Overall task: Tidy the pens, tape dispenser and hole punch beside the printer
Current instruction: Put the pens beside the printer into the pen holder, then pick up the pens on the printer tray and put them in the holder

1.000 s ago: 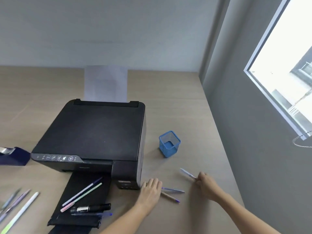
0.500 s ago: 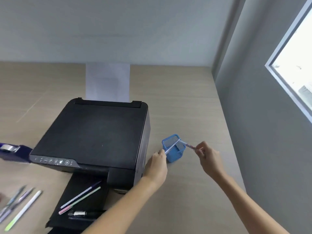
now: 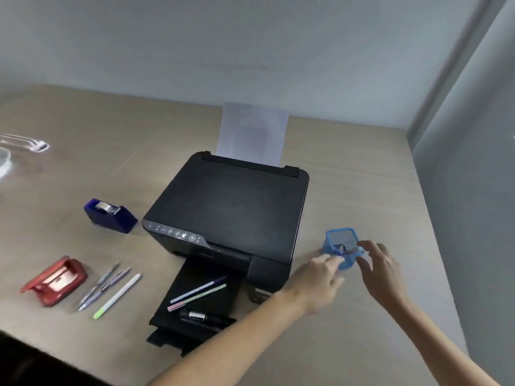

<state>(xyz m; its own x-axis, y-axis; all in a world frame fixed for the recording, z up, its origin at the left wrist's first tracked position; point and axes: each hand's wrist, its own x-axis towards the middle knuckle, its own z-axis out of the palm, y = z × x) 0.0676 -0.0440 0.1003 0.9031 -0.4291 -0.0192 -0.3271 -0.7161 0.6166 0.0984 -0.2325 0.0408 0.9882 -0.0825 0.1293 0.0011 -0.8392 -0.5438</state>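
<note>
I see both hands at the blue cup (image 3: 345, 247), right of the printer (image 3: 231, 210). My left hand (image 3: 320, 277) touches its near side, fingers curled; I cannot tell if they pinch anything. My right hand (image 3: 380, 270) hovers just beside it, fingers spread, empty. Pens (image 3: 342, 250) lie inside. More pens (image 3: 198, 293) rest on the tray; the tape dispenser (image 3: 110, 215) and hole punch (image 3: 54, 281) sit well left.

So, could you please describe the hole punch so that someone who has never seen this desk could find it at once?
Start at the black printer in the middle of the desk and look to its left, past the dark blue tape dispenser, towards the near edge. The hole punch lies there beside three loose pens. It is the only red thing on the desk, broad and blocky.
</note>
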